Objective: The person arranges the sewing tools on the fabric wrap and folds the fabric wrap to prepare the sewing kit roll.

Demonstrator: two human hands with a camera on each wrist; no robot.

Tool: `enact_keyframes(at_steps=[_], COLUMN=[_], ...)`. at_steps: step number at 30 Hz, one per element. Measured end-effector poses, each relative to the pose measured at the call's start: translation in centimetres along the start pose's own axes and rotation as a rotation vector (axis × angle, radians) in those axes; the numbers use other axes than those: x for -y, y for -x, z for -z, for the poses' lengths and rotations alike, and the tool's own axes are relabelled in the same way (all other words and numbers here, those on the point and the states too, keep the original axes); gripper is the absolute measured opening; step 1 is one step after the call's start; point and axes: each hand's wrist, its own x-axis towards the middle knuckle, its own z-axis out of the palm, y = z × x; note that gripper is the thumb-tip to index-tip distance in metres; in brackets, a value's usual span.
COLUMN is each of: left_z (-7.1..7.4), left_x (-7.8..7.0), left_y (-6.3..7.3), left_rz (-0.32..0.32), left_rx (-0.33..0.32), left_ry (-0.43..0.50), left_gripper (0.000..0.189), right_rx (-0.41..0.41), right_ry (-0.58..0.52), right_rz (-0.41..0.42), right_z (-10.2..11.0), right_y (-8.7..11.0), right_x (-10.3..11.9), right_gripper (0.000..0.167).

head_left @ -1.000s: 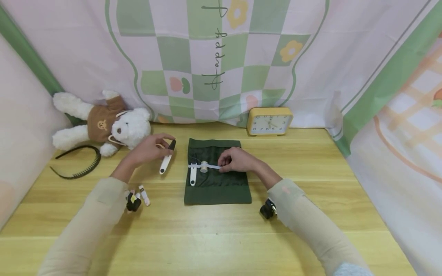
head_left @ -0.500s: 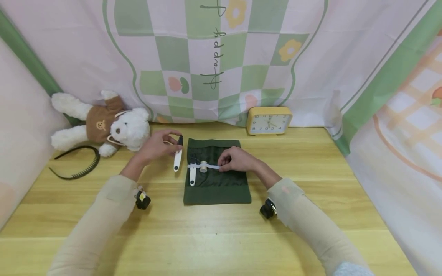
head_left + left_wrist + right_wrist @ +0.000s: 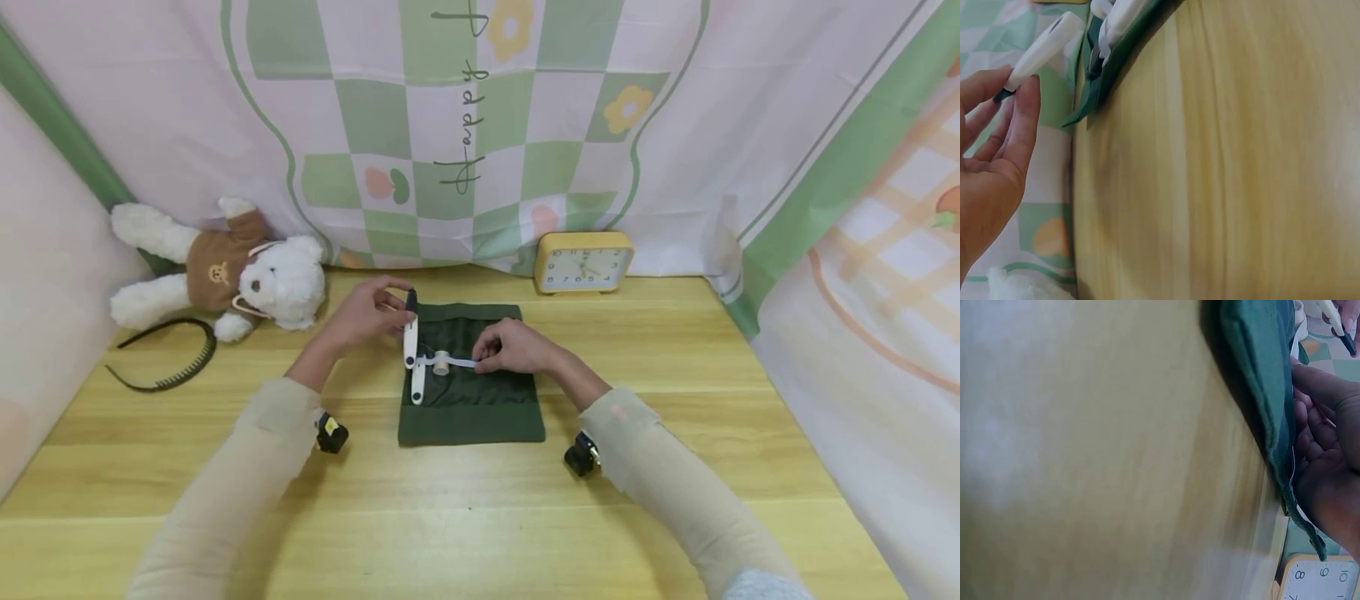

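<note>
I have the left hand (image 3: 367, 313) pinching a slim, smooth black-tipped tool (image 3: 410, 342), the right hand's (image 3: 516, 347) fingers gripping a flat strap (image 3: 463, 362) over creased green cloth (image 3: 480, 423).

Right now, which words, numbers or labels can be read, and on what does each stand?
"Happy": curtain, sideways; next letter cut off.
"2", "3", "4", "5", "7", "8", "9", "10": yellow clock; other numerals too small or blurred.
Yellow patch, left wrist device: too small to read.
White tool in left hand: no readable text.
</note>
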Motion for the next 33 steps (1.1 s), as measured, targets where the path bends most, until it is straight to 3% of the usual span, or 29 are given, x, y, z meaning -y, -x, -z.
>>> enact_keyframes(at_steps=[12, 27, 33], left_z=[-1.3, -2.9, -3.4], left_x=[0.3, -0.3, -0.3], left_y=[-0.9, -2.3, -3.1], left_rz=[0.017, -0.017, -0.036], left_rx=[-0.004, -0.111, -0.123], left_ry=[0.075, 0.113, 0.153], left_gripper=[0.055, 0.049, 0.050], right_rx=[0.003, -0.009, -0.014], right_ry=[0.016, 0.018, 0.022], right_rz=[-0.009, -0.008, -0.010], right_z=[0.0, -0.1, -0.2], right_y=[-0.2, -0.2, -0.3], right_x=[0.0, -0.2, -0.2], right_gripper=[0.006, 0.005, 0.005])
